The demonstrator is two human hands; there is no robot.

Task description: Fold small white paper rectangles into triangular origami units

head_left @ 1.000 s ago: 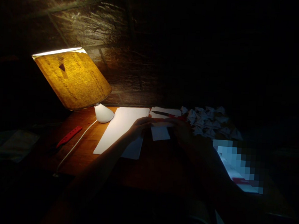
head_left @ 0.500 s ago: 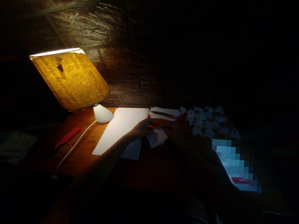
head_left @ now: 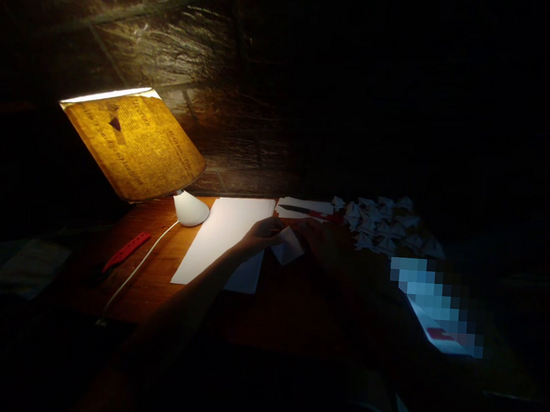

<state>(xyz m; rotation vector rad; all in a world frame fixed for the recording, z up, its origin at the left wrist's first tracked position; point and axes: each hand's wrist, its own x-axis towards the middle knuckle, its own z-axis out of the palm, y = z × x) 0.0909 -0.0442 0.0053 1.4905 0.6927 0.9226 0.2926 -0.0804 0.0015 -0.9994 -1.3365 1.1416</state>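
Note:
Between my two hands is a small folded piece of white paper (head_left: 288, 247), tilted over the wooden table. My left hand (head_left: 262, 231) is closed on its left edge. On its right edge are the fingers of my right hand (head_left: 318, 237), closed too but deep in shadow. Under my left forearm lies a stack of white paper sheets (head_left: 226, 237). Behind my hands a knife (head_left: 303, 210) with a dark blade and red handle rests on a smaller paper stack (head_left: 319, 205). Several folded white paper pieces (head_left: 377, 226) are grouped to the right.
A lit lamp (head_left: 190, 209) with a newsprint shade stands at the left, its white cord (head_left: 133, 271) trailing forward. Beside the cord lies a red-handled tool (head_left: 127, 252). A glowing, pixelated screen (head_left: 437, 305) is at the right. A stone wall (head_left: 182, 49) rises behind.
The folded paper has risen slightly and turned between my hands, and now looks smaller. My hands stay in nearly the same place. The view has shifted a little.

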